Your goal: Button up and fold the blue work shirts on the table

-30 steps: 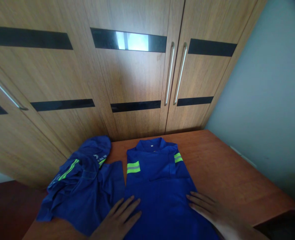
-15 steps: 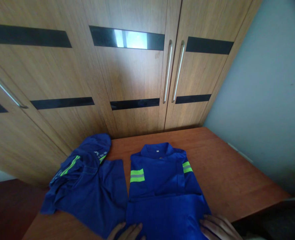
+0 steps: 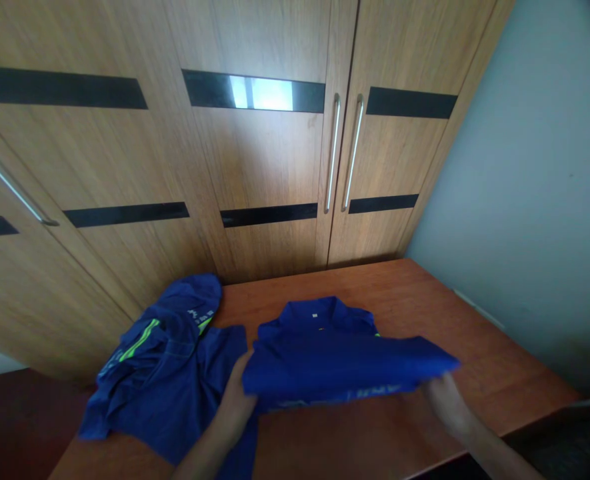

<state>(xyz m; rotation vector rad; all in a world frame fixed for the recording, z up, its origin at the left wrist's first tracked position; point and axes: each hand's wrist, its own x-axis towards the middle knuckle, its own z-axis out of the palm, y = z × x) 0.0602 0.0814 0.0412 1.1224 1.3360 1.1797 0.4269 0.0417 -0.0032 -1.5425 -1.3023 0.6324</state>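
Note:
A blue work shirt [image 3: 335, 360] with a collar lies on the wooden table [image 3: 475, 360]. Its lower part is lifted and carried up over the chest, hiding the yellow reflective bands. My left hand [image 3: 237, 397] grips the lifted hem at its left corner. My right hand [image 3: 445, 400] grips the hem at its right corner. The fingers of both hands are tucked under the cloth.
A second blue garment [image 3: 165, 373] with yellow-green stripes lies crumpled on the table's left part. Wooden wardrobe doors [image 3: 255, 167] with metal handles stand just behind the table. A grey wall [image 3: 539, 200] closes the right side.
Both hands went from lying flat on the shirt's lower part to gripping its hem. They lifted it and brought it up towards the collar, covering the reflective bands.

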